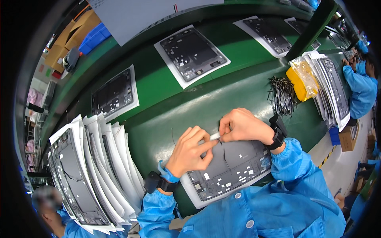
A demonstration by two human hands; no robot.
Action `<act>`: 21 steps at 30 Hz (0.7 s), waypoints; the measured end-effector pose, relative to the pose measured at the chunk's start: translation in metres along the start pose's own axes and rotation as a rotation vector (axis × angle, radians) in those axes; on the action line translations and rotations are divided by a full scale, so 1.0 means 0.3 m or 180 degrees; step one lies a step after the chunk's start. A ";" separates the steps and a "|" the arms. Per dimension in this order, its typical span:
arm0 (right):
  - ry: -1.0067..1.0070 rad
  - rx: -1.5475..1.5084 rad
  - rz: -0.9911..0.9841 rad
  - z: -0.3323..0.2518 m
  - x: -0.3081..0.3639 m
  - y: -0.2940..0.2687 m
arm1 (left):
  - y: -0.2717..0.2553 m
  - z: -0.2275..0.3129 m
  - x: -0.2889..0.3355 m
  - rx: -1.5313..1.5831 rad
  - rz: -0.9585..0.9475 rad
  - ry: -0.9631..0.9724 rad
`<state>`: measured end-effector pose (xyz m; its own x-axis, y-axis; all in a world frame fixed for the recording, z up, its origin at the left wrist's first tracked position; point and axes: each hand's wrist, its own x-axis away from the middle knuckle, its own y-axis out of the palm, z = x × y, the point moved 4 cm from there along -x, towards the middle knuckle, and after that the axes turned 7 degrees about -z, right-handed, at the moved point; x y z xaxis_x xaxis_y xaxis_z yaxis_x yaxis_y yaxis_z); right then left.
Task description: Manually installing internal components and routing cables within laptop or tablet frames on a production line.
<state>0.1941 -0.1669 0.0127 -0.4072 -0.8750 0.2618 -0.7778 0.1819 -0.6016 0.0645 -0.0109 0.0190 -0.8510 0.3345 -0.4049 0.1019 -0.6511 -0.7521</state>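
In front of me a dark grey tablet-like panel (238, 158), dotted with small white labels, lies on a white sheet (198, 200). Both my hands meet above its far edge. A small white strip (215, 136) sits between my fingertips. My right hand (248, 126) pinches it from the right, thumb against curled fingers. My left hand (191, 150) reaches it from the left, index finger extended to it and the other fingers bent. A thin dark cable (224, 152) runs down from the fingertips over the panel. Its upper end is hidden by my fingers.
A tall stack of panels between white sheets (91, 166) stands on my left. To the right lie a bundle of dark cables (281, 95), a yellow bin (303, 81) and another stack (333, 87). More panels (192, 53) rest on the green belt ahead. A co-worker (359, 87) sits at right.
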 end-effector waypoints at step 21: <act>-0.1706 0.0863 0.1296 -0.010 0.059 0.069 | 0.034 0.001 -0.036 0.0413 0.0266 -0.0561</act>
<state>0.1692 -0.1774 0.0071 -0.2944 -0.8739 -0.3868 -0.4401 0.4832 -0.7568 0.0745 -0.0214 0.0158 -0.9203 0.1590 -0.3574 0.1184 -0.7575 -0.6420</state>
